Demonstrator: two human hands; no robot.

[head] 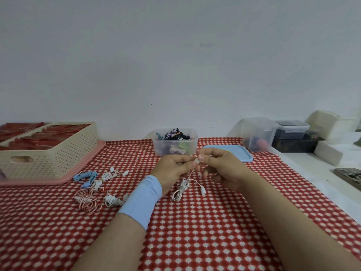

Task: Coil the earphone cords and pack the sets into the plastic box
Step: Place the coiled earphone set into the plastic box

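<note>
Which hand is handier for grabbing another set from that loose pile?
Probably the left hand: the loose earphone sets lie on its side. The right hand, also pinching the white earphone set, would have to cross over.

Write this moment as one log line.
left hand + right hand: pinch white set | box: open, part filled | lid: beside box

Between my left hand (172, 169) and right hand (220, 167) is my grip; the bundled set (180, 189) lies just below it. The plastic box (166, 149) stands behind, its lid (234, 154) behind-right. Loose sets (97, 184) lie left, the basket (58, 153) beyond them.
</note>
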